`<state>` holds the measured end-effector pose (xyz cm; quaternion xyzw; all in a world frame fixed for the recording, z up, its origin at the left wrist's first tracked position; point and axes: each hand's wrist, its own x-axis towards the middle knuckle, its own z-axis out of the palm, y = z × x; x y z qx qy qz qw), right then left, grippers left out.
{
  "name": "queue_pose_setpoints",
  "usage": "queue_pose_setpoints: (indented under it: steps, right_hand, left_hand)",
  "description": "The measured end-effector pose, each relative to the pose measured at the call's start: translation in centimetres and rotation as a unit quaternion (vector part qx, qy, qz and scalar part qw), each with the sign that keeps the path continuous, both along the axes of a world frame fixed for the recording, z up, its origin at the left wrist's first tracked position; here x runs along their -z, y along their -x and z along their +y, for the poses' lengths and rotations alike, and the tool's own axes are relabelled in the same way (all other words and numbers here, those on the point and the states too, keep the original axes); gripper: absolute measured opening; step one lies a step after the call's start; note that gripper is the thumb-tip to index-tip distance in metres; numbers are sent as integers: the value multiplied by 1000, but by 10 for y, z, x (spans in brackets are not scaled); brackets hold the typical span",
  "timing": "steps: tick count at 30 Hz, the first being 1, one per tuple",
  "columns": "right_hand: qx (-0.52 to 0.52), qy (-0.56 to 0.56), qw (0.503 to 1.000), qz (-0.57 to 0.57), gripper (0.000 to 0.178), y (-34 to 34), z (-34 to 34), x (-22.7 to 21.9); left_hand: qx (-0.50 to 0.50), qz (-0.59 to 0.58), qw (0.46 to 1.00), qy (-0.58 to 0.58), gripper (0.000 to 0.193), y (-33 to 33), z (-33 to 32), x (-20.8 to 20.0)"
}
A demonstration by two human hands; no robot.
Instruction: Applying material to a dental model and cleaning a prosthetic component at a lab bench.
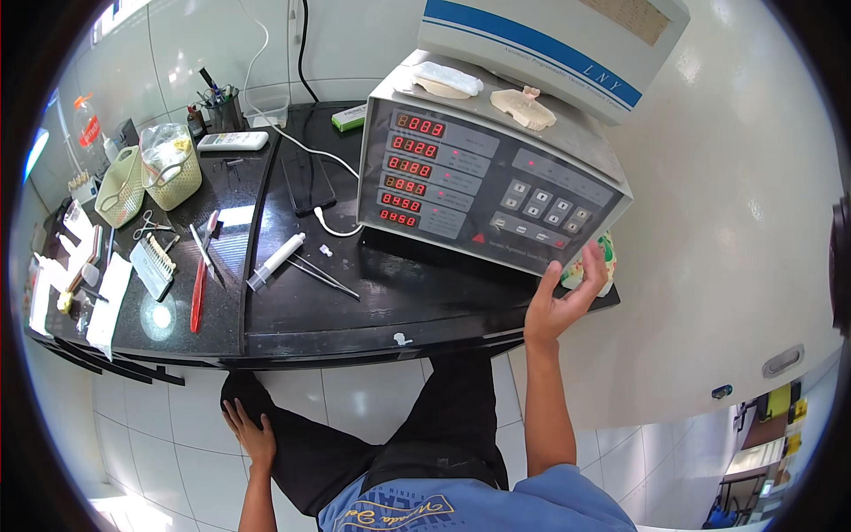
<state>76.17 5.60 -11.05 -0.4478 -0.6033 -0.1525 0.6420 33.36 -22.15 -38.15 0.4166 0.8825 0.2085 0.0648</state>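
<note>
Grey control unit just above open right hand, left hand on knee

1. Machine with a keypad panel sits on the counter, right part.
2. Right hand is at the machine's lower right corner, touching it.
3. Syringe lies left of the machine; tweezers just beside the syringe.
4. Two baskets stand far left, behind the scissors.
5. Left hand rests on the knee, below the counter.
</note>
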Motion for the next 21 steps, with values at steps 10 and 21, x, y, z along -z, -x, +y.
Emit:
queue_pose_setpoints:
  steps: [10,21]
  right_hand:
    - [-236,187,948,-100,37,36,-100,62]
    - [-313,282,906,45,24,138,-143,46]
  left_hand:
    - [59,-24,996,57,58,-8,-6,-81]
    - [321,-298,898,-46,58,-38,20,-189]
